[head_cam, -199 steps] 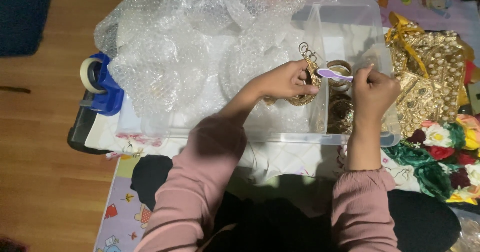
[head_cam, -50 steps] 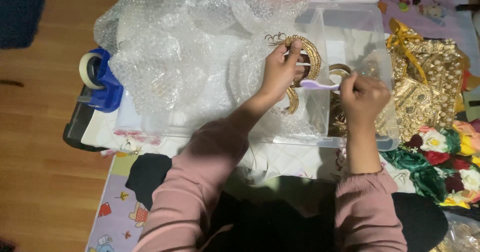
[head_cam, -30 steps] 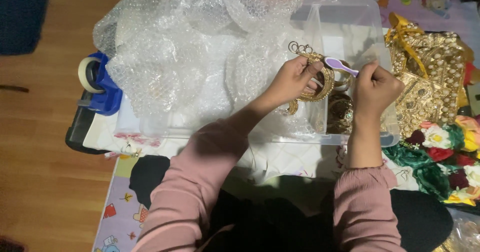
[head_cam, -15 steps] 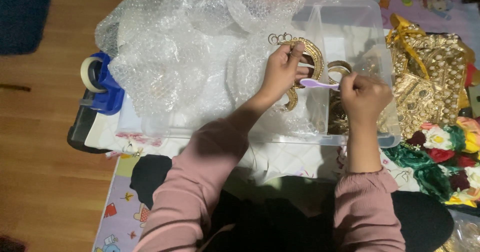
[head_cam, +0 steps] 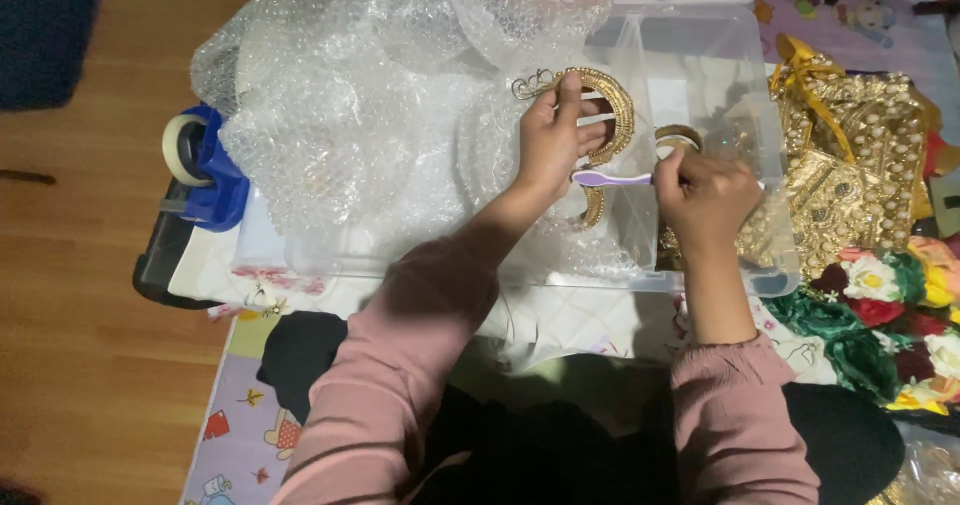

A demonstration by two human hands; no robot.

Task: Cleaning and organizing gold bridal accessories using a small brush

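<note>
Both arms in pink sleeves reach fwd from the bottom edge, over a clear plastic bin. Left forearm angles up and to the right; left hand is seen from the back, fingers pointing away from the person. Its grip is clenched on a gold curved ornament, a beaded crescent w/ a curly wire end at its left tip. Thumb and fingers pinch the inner edge, piece held up above the bin's divider. A lower bit of the ornament shows under the hand, near the wrist.

Right forearm runs nearly straight up; right hand is curled into a fist, knuckles up. Its grip is closed around a small purple brush, handle in the fist, head pointing left. The brush head is at or just by the ornament, under the left hand; actual contact can't be told.

Ornament sits over the bin's middle, btwn the bubble wrap heaped on the bin's left half and more gold jewelry in the right compartment. Gold beaded fabric lies right of the bin, floral cloth below it. A tape dispenser, blue, sits left of the wrap.
</note>
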